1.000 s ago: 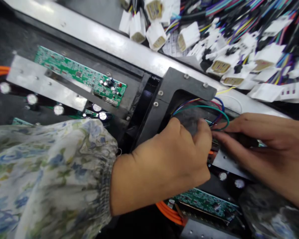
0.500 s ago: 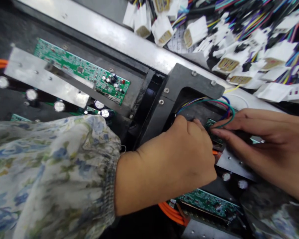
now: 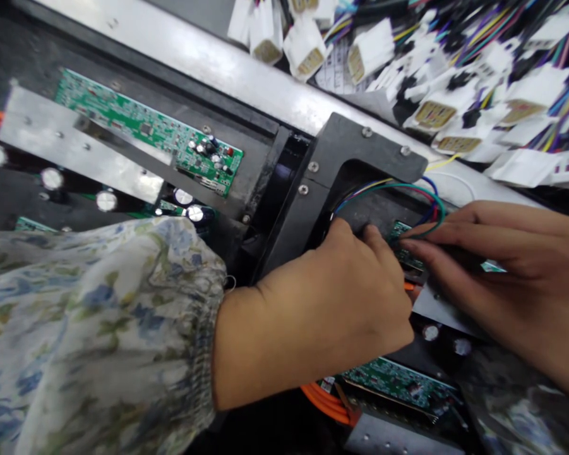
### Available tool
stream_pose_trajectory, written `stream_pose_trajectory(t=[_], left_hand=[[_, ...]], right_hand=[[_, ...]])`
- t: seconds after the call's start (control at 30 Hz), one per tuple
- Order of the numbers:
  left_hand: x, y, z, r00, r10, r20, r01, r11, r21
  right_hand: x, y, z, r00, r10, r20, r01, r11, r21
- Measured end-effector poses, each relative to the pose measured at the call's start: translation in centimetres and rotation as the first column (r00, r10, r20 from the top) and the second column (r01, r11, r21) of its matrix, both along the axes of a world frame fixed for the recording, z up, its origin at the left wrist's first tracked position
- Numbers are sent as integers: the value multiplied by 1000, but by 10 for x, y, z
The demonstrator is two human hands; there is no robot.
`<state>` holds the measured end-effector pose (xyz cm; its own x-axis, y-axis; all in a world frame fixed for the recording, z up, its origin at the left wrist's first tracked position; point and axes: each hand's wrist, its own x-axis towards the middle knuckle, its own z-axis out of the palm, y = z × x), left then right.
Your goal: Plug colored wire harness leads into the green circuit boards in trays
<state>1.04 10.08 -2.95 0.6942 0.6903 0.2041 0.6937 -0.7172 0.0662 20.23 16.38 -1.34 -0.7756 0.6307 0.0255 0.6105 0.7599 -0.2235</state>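
Head view: loop of thin insulated wires point(image 3: 392, 184), smooth plastic jackets in green, blue, red and yellow, arcs inside the cutout of a matte dark-grey fixture block point(image 3: 355, 146). Block is angular, slab-like, with bright round screw heads.

Right hand point(image 3: 516, 272): thumb and index pinched together on the right end of the wire loop. Left hand point(image 3: 331, 303): fingers curled in at the loop's left end, fingertips mostly hidden, can't tell if they grip anything. Left sleeve point(image 3: 99, 328) is crinkled pale cloth, blue/green floral print, gathered elastic cuff.

Upper left: long green circuit board point(image 3: 146, 126), densely populated, beside a flat brushed-looking metal plate point(image 3: 76, 145) with small dot-like fasteners; round silver-topped capacitors point(image 3: 107, 201) alongside. Another green board point(image 3: 398, 382) sits below the hands, near smooth orange cables point(image 3: 326, 407).

Shiny, scuffed metal rail point(image 3: 227, 79) runs diagonally behind. Beyond it, a heap of boxy white plastic connectors point(image 3: 307, 54) with tan pin faces, plus a printed paper sheet point(image 3: 330, 74); print too blurred to read.
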Motion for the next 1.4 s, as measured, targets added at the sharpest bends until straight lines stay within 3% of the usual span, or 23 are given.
stream_pose_trajectory(t=[0.4, 0.67, 0.8, 0.87, 0.97, 1.03, 1.1, 1.2, 1.3, 1.4], left_hand=[[-1, -2, -1, 1000, -24, -12, 24, 1000, 5], [-2, 1, 0, 998, -25, -54, 24, 1000, -6], [-4, 0, 4, 991, -54, -123, 50, 998, -32], [-6, 1, 12, 985, -76, -154, 71, 997, -37], [-4, 7, 34, 971, -108, -214, 94, 993, -74], [2, 19, 50, 952, -40, -302, -9, 987, -160], [12, 38, 62, 920, 92, -380, -181, 962, -205], [28, 75, 67, 917, 235, -322, -301, 937, -175], [43, 106, 62, 925, 249, -288, -323, 913, -251], [51, 120, 60, 926, 233, -298, -324, 896, -305]], right_hand=[[-2, -2, 0, 998, -57, 6, 57, 996, -66], [-5, 11, 2, 998, 45, 51, -43, 998, -45], [-15, 3, 0, 970, -188, 155, 176, 981, 85], [-8, -4, 12, 938, -316, 144, 293, 942, 163], [30, -28, 50, 903, -426, 51, 407, 887, 217], [63, -59, 75, 873, -487, -22, 483, 856, 184], [91, -99, 85, 813, -570, -123, 575, 818, 12], [111, -160, 64, 575, -748, -330, 665, 663, -343], [114, -208, 19, 466, -788, -402, 737, 597, -316], [115, -233, -14, 449, -783, -430, 771, 583, -257]])
